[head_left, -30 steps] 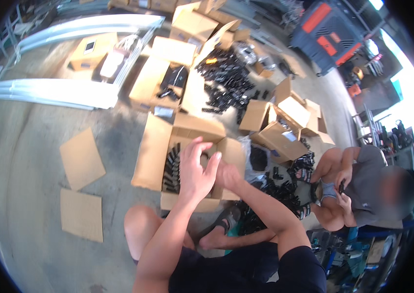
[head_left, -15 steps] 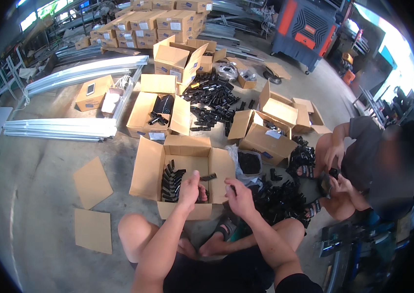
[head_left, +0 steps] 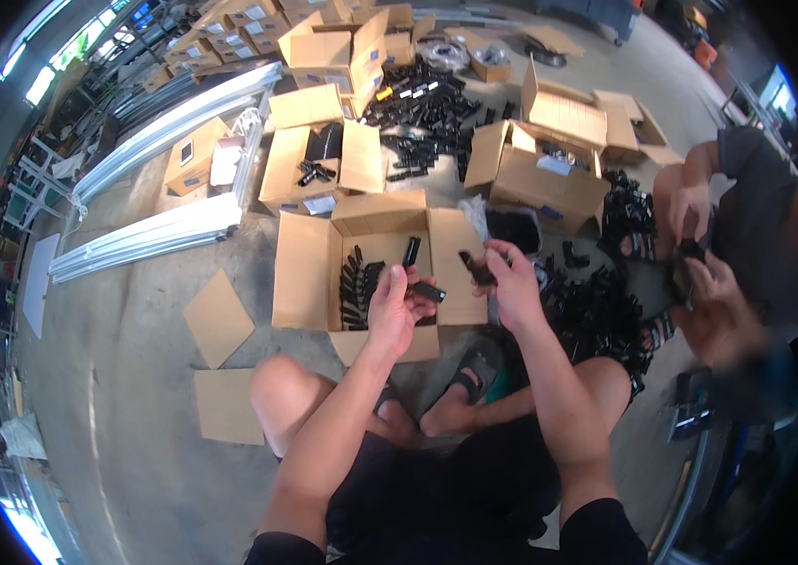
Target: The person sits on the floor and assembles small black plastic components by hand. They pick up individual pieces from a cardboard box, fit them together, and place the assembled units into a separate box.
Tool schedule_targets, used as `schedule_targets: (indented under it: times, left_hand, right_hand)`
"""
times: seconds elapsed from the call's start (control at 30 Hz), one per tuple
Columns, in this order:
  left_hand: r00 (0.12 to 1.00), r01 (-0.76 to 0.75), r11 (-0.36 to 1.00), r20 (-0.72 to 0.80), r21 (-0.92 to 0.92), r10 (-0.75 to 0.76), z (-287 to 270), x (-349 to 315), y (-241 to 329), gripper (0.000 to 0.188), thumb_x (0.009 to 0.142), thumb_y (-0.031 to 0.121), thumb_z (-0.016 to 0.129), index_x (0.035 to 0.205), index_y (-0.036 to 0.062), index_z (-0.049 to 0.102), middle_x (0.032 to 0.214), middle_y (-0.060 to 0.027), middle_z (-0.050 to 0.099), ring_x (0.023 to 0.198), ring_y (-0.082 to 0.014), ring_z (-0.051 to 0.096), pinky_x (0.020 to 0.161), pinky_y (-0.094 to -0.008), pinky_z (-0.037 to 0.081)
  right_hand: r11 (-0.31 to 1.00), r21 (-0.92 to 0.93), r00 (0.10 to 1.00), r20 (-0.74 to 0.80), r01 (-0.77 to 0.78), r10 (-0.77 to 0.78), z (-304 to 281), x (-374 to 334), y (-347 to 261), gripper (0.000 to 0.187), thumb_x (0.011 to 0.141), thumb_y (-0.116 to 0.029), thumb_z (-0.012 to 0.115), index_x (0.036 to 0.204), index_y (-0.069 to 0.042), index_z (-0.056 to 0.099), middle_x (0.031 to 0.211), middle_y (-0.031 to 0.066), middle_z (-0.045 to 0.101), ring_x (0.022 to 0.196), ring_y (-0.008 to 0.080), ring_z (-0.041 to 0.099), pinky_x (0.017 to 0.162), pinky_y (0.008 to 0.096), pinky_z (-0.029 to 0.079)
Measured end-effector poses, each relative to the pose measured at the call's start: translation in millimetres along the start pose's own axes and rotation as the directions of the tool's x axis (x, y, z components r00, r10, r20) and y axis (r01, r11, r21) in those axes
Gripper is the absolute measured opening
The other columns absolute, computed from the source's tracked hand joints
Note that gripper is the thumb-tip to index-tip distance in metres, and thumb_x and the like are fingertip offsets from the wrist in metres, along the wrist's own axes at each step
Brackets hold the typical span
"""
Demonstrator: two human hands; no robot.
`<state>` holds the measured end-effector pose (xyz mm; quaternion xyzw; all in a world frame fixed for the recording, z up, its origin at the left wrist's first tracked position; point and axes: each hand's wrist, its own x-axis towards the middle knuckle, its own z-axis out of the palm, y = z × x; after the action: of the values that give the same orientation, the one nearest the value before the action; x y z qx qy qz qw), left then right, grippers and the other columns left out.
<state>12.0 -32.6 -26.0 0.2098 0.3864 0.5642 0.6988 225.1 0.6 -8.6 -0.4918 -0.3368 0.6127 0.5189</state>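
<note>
Above the near cardboard box (head_left: 385,217), a black part (head_left: 428,293) lies across the left hand (head_left: 393,315), whose fingers are curled around it with the thumb raised; a second black part (head_left: 411,250) stands upright just above the fingertips, and I cannot tell whether they grip it. To the right, over the box's side flap (head_left: 460,303), the right hand (head_left: 516,287) pinches a dark piece (head_left: 474,268) between thumb and bent fingers. Inside the box, a slanted row of similar parts (head_left: 358,289) lines the left side, so by my judgement the box is only partly filled. Much seems left loose: a heap (head_left: 573,325) lies on the floor to the right, and a farther pile (head_left: 427,104) spreads behind. The splayed flap and a sandalled foot (head_left: 477,372) sit between the row and the nearer heap, crowding that side. Beyond stand another box holding black parts (head_left: 286,174) and a tilted carton (head_left: 545,193); at right, a co-worker's hands (head_left: 700,245) hold something dark.
</note>
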Motion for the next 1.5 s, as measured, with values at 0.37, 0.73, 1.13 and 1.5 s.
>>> schedule_targets:
  times: [0.37, 0.73, 1.13, 1.5]
  left_hand:
    - [0.999, -0.001, 1.0, 0.035, 0.032, 0.0, 18.7, 6.9, -17.9, 0.037, 0.105, 0.041, 0.058, 0.117, 0.0067, 0.063, 0.108, -0.0084, 0.071, 0.087, -0.0158, 0.071, 0.072, -0.0323, 0.064]
    - [0.998, 0.056, 0.994, 0.048, -0.097, -0.052, 12.7, 4.8, 0.4, 0.039, 0.106, 0.045, 0.055, 0.116, 0.0082, 0.064, 0.108, -0.0073, 0.07, 0.092, -0.0174, 0.07, 0.074, -0.0355, 0.062]
    - [0.999, 0.025, 0.996, 0.023, -0.091, -0.023, 6.9, 8.7, -3.6, 0.03, 0.107, 0.034, 0.059, 0.118, 0.0065, 0.062, 0.106, -0.0049, 0.069, 0.093, -0.0161, 0.07, 0.076, -0.0334, 0.063]
    - [0.992, -0.072, 0.997, 0.103, 0.002, 0.072, 18.4, 6.7, 19.5, 0.029, 0.104, 0.02, 0.064, 0.124, -0.0003, 0.061, 0.112, -0.0072, 0.069, 0.1, -0.0159, 0.069, 0.086, -0.0349, 0.064]
  right_hand:
    - [0.853, -0.455, 0.966, 0.142, 0.256, -0.214, 15.1, -17.9, 5.4, 0.035, 0.096, -0.003, 0.068, 0.129, 0.0, 0.059, 0.112, 0.0087, 0.069, 0.089, 0.0131, 0.065, 0.078, 0.0275, 0.054]
    - [0.622, -0.712, 0.94, 0.178, 0.326, -0.29, 23.3, -22.0, -11.1, 0.038, 0.085, -0.022, 0.086, 0.111, 0.0, 0.069, 0.074, 0.0091, 0.069, 0.063, 0.0128, 0.063, 0.061, 0.029, 0.052]
    - [0.61, -0.655, 0.895, 0.343, 0.445, -0.285, 33.8, -15.4, -2.1, 0.033, 0.093, -0.021, 0.076, 0.118, -0.001, 0.072, 0.101, 0.016, 0.073, 0.084, 0.0212, 0.07, 0.078, 0.033, 0.054]
    - [0.865, -0.429, 0.939, 0.32, 0.261, -0.125, 26.3, -23.7, -8.1, 0.043, 0.09, -0.004, 0.076, 0.133, -0.004, 0.069, 0.11, 0.0096, 0.075, 0.094, 0.0082, 0.066, 0.082, 0.0252, 0.054]
